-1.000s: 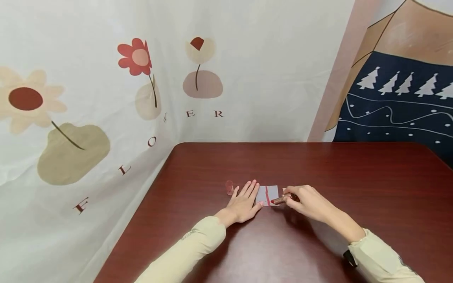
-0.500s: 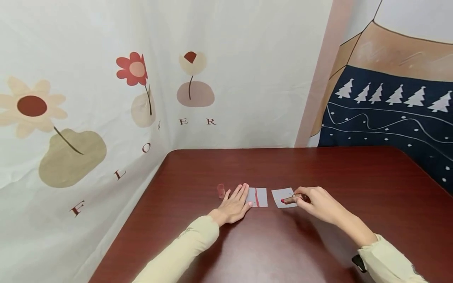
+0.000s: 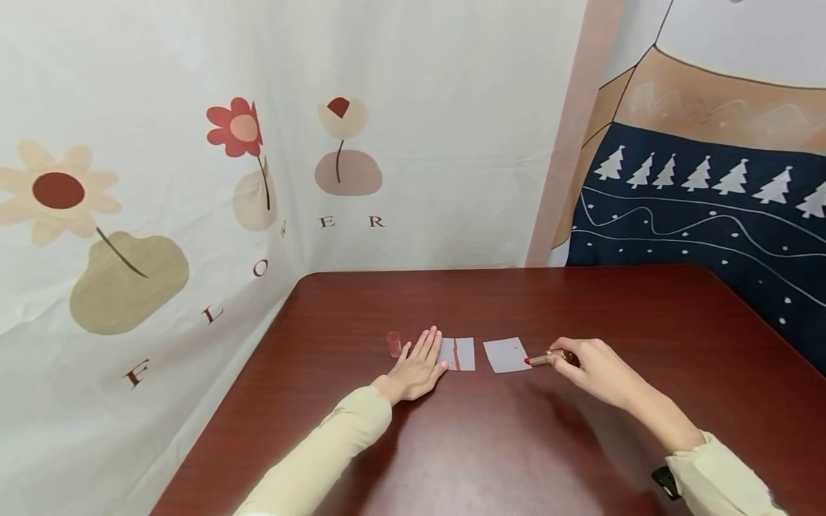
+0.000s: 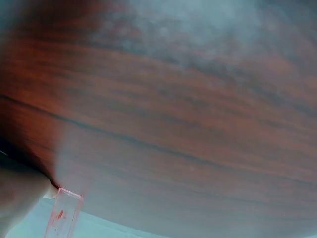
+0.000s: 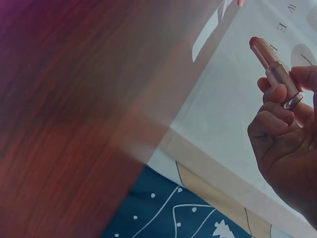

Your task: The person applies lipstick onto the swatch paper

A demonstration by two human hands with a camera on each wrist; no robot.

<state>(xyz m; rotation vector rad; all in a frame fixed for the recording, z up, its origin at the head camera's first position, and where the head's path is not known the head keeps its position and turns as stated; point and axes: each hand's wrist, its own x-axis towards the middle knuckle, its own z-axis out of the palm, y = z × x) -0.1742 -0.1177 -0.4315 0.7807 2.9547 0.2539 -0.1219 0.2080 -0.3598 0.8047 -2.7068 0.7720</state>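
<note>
My left hand (image 3: 416, 371) lies flat with its fingers straight, over the left edge of a small white paper (image 3: 466, 355) that bears a red upright stroke. Beside its little finger sits a clear pinkish cap (image 3: 393, 344), which the left wrist view also shows by a finger. A second white paper (image 3: 503, 356), with only a tiny dark speck, lies to the right. Between thumb and fingers my right hand (image 3: 600, 369) holds an uncapped lipstick (image 5: 280, 77). Its red tip points left and overlaps the second paper's right edge in the head view.
All of this is on a dark reddish wooden table (image 3: 581, 301). A white curtain (image 3: 445, 143) with printed flowers and letters hangs behind and to the left. At the right hangs a navy cloth (image 3: 677, 215) with white trees.
My right hand has carried the lipstick rightward, from the red stroke across to the second paper's right edge, uncovering that paper. My left hand stays on the first paper; the head view has shifted.
</note>
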